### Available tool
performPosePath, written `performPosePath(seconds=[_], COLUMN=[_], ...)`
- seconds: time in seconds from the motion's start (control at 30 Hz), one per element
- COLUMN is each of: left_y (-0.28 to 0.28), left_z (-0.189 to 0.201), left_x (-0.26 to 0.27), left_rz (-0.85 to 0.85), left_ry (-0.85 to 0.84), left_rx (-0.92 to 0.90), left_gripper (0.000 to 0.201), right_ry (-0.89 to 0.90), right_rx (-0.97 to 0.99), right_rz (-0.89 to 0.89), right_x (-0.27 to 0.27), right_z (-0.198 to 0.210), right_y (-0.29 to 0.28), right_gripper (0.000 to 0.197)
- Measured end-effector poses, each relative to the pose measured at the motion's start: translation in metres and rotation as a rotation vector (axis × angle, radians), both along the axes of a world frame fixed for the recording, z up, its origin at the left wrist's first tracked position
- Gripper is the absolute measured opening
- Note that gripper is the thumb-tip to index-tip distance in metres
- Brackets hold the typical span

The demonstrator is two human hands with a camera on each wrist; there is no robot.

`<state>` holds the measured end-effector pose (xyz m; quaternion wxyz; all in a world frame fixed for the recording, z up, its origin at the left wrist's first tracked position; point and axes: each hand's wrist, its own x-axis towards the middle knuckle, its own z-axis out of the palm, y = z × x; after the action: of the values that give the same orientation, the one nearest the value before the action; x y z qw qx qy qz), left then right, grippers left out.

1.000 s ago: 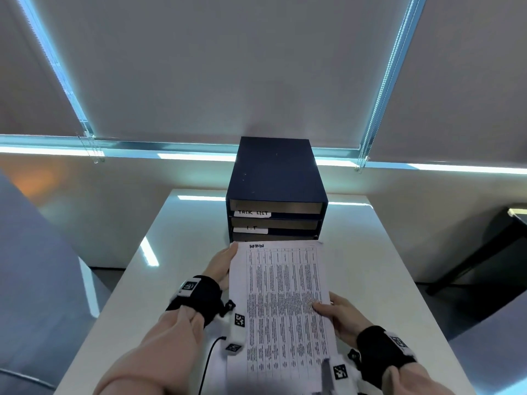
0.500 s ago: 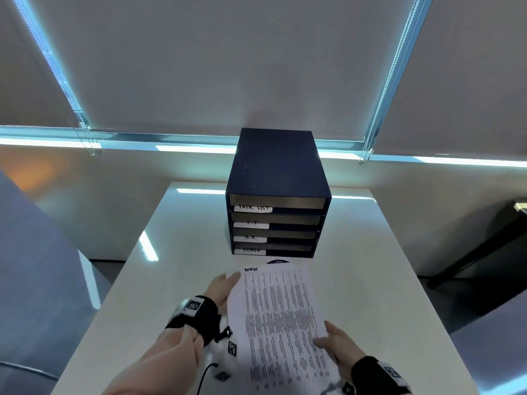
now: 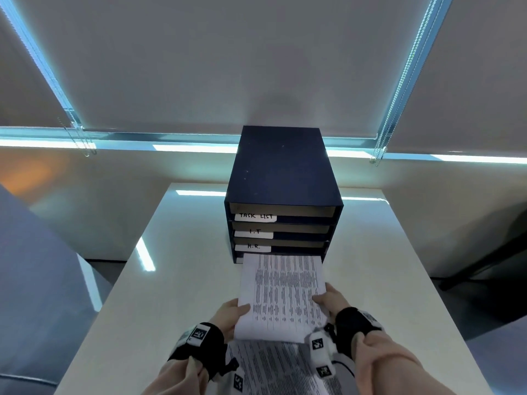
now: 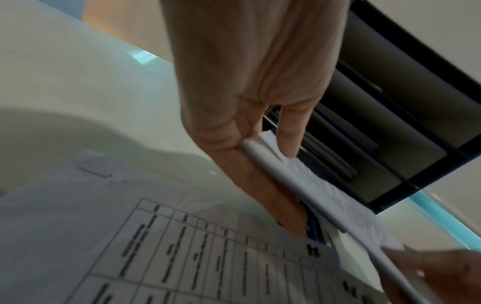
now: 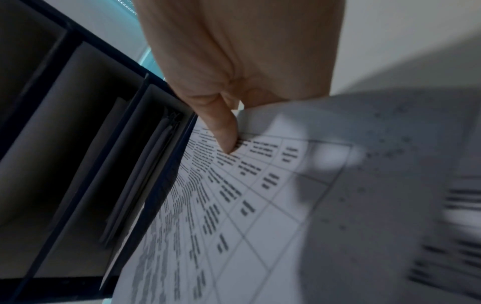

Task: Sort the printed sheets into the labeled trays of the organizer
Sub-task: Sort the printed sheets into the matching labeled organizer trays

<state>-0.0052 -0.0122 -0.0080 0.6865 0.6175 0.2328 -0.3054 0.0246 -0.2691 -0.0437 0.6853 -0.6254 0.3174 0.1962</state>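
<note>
- Both hands hold one sheet [image 3: 282, 292] at its near corners, flat, so its far edge feeds into the lowest tray of the organizer [image 3: 281, 172].
- Left hand [image 3: 231, 315] and right hand [image 3: 330, 302]: fingers pinch the sheet, thumbs on top.
- More sheets [image 3: 279, 366] lie on the table [image 3: 185, 280] below the wrists, probably waiting their turn.

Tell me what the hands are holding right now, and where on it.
Both hands pinch one printed sheet: left hand its near-left edge, right hand its right edge.
</note>
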Motion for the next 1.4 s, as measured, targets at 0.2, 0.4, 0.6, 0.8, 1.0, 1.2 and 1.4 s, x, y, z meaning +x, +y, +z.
performPosePath(seconds=[0.2,0.4,0.6,0.8,1.0,1.2,1.4], left_y=[-0.009,-0.022,-0.024,-0.024,0.004,0.003,-0.006], left_z=[-0.024,-0.034,-0.031,-0.026,-0.04,-0.005,0.033], left_x=[0.019,0.054,0.114,0.086,0.022,0.013,0.017], left_rz=[0.05,0.277,0.383,-0.178,-0.944,-0.774,-0.576], left_ry=[-0.06,-0.125,-0.122,-0.161,-0.191,-0.614,-0.819], left_rx=[0.063,0.025,-0.313,0.235,0.671,0.727,0.681], left_gripper=[0.029,0.019,0.017,0.014,0.034,0.012,0.009], right_ry=[-0.07,0.081,-0.025,-0.045,-0.069,-0.061,-0.08], right_rx=[-0.005,0.16,0.51,0.402,0.216,-0.016,-0.035], right_rz=[0.014,0.136,-0.361,-0.178,0.006,0.244,0.342], right_x=[0.046,0.035,0.082,0.071,0.007,-0.064,-0.102], right_z=[-0.043,-0.006,0.002,0.014,0.009,0.001,0.012], right_y=[-0.013,-0.018,0.013,0.026,0.0,-0.005,0.001], right_gripper=[0.083,0.031,0.019,0.028,0.022,0.05,0.072])
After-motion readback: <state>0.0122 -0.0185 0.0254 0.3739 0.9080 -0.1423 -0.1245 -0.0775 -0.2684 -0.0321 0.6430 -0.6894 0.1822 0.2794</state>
